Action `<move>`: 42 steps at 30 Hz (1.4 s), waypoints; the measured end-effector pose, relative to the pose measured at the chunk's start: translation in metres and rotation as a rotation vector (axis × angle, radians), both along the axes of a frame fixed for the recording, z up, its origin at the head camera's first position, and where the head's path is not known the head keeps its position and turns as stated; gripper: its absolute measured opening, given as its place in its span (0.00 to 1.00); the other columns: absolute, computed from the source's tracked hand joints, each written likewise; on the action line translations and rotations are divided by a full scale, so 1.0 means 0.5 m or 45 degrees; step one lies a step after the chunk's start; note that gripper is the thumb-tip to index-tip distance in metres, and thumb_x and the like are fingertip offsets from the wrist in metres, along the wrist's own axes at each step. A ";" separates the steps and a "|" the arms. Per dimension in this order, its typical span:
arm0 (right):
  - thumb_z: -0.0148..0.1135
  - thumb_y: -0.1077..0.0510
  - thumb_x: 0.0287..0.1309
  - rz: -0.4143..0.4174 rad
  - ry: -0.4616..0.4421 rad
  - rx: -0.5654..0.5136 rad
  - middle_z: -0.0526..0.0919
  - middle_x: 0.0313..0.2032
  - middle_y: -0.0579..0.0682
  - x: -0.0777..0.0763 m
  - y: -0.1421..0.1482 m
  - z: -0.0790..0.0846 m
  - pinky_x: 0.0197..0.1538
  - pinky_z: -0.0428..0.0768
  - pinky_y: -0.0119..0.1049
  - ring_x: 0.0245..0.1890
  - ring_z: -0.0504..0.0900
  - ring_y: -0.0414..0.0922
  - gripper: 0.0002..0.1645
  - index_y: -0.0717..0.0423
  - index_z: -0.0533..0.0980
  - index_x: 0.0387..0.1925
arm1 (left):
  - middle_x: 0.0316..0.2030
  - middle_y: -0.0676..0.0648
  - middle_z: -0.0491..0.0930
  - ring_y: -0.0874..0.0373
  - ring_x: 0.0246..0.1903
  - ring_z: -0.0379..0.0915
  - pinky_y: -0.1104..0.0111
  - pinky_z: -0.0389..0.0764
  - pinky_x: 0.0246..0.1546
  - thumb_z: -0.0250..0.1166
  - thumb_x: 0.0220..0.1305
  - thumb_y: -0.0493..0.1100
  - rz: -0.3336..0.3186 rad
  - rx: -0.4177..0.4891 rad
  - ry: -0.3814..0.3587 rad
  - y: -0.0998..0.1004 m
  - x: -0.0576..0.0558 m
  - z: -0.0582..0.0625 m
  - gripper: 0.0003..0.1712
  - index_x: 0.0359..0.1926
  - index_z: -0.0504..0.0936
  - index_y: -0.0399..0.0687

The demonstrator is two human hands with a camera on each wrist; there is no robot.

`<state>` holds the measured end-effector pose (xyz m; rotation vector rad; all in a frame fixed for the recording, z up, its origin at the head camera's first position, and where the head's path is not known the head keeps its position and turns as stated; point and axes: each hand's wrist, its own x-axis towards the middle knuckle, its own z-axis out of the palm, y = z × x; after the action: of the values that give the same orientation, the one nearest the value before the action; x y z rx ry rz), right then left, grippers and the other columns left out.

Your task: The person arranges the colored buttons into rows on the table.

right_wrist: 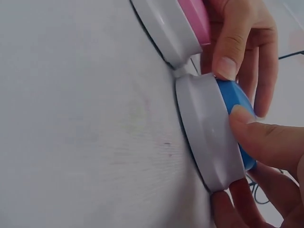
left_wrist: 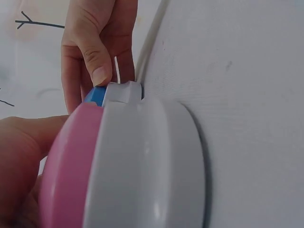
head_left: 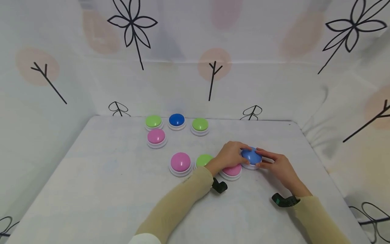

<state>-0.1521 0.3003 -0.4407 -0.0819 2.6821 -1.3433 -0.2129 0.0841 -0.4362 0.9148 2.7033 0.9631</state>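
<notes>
A blue push button (head_left: 251, 156) with a white round base sits at the right end of the front row of buttons. My right hand (head_left: 281, 169) grips it from the right; in the right wrist view its thumb (right_wrist: 259, 137) lies on the blue dome and its other fingers wrap the far side of the base. From the left, my left hand (head_left: 230, 155) holds the same button, thumb at the dome's edge. Below that hand stands a pink button (head_left: 232, 170), partly covered by it and close beside the blue one. A green button (head_left: 203, 160) is half hidden behind the left wrist.
Another pink button (head_left: 180, 162) stands at the front row's left end. Farther back are a green button (head_left: 153, 121), a blue button (head_left: 176, 119), a second green button (head_left: 200, 124) and a pink button (head_left: 156, 136). The white table (head_left: 91, 189) meets patterned cloth walls.
</notes>
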 end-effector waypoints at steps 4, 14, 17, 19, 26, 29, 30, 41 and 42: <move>0.72 0.42 0.56 -0.011 -0.004 0.030 0.70 0.68 0.58 0.015 0.006 -0.002 0.65 0.67 0.58 0.70 0.62 0.61 0.42 0.54 0.72 0.68 | 0.57 0.59 0.80 0.66 0.58 0.72 0.75 0.69 0.57 0.78 0.53 0.53 -0.018 -0.022 -0.005 0.002 0.005 0.002 0.30 0.58 0.84 0.62; 0.71 0.37 0.54 -0.038 -0.010 0.143 0.69 0.68 0.55 0.050 0.004 0.004 0.63 0.65 0.66 0.69 0.60 0.67 0.43 0.55 0.74 0.65 | 0.59 0.66 0.77 0.68 0.62 0.68 0.75 0.66 0.60 0.76 0.54 0.57 -0.155 -0.185 0.010 0.000 0.011 0.013 0.31 0.61 0.81 0.67; 0.68 0.37 0.58 -0.055 0.047 0.183 0.72 0.66 0.54 0.057 0.004 0.006 0.63 0.63 0.68 0.69 0.61 0.67 0.38 0.56 0.77 0.62 | 0.61 0.66 0.76 0.68 0.64 0.66 0.75 0.64 0.62 0.75 0.55 0.57 -0.192 -0.183 -0.006 -0.003 0.010 0.013 0.31 0.61 0.81 0.68; 0.67 0.38 0.60 -0.058 0.099 0.196 0.74 0.65 0.54 0.060 0.004 0.007 0.62 0.62 0.69 0.68 0.62 0.67 0.34 0.56 0.79 0.60 | 0.62 0.66 0.74 0.68 0.65 0.64 0.74 0.63 0.63 0.75 0.55 0.58 -0.216 -0.191 -0.020 -0.005 0.010 0.012 0.32 0.62 0.80 0.68; 0.67 0.41 0.61 -0.023 0.144 0.199 0.77 0.62 0.56 0.053 0.012 0.011 0.60 0.68 0.66 0.67 0.66 0.65 0.29 0.56 0.81 0.57 | 0.68 0.64 0.67 0.66 0.69 0.58 0.73 0.58 0.67 0.78 0.48 0.62 -0.362 -0.265 -0.019 -0.010 0.004 0.004 0.47 0.70 0.72 0.67; 0.67 0.41 0.61 0.027 0.085 0.171 0.76 0.63 0.57 0.044 0.015 0.015 0.60 0.70 0.63 0.67 0.65 0.64 0.31 0.55 0.80 0.60 | 0.68 0.64 0.67 0.67 0.69 0.57 0.73 0.57 0.68 0.79 0.48 0.59 -0.383 -0.232 -0.044 -0.011 0.005 0.001 0.47 0.70 0.71 0.66; 0.67 0.41 0.61 0.049 0.065 0.159 0.75 0.64 0.57 0.041 0.015 0.016 0.60 0.72 0.62 0.67 0.65 0.64 0.32 0.55 0.79 0.61 | 0.68 0.64 0.67 0.68 0.68 0.58 0.74 0.58 0.67 0.79 0.49 0.58 -0.383 -0.220 -0.047 -0.010 0.005 -0.001 0.46 0.70 0.72 0.66; 0.68 0.47 0.62 0.180 -0.004 0.071 0.73 0.65 0.57 0.040 0.012 0.026 0.62 0.64 0.69 0.70 0.60 0.66 0.29 0.55 0.78 0.62 | 0.58 0.66 0.77 0.74 0.55 0.71 0.84 0.67 0.52 0.79 0.51 0.51 -0.263 -0.038 -0.131 -0.019 0.014 -0.009 0.32 0.59 0.83 0.68; 0.67 0.48 0.63 0.194 0.004 0.073 0.73 0.66 0.56 0.041 0.013 0.026 0.62 0.64 0.69 0.70 0.60 0.65 0.28 0.54 0.78 0.62 | 0.58 0.66 0.78 0.75 0.53 0.72 0.85 0.68 0.49 0.80 0.51 0.51 -0.251 -0.022 -0.147 -0.020 0.014 -0.009 0.31 0.58 0.83 0.68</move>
<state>-0.1315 0.3065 -0.4277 -0.2760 2.6536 -1.2221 -0.2061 0.0739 -0.4408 1.0638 2.4675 0.9199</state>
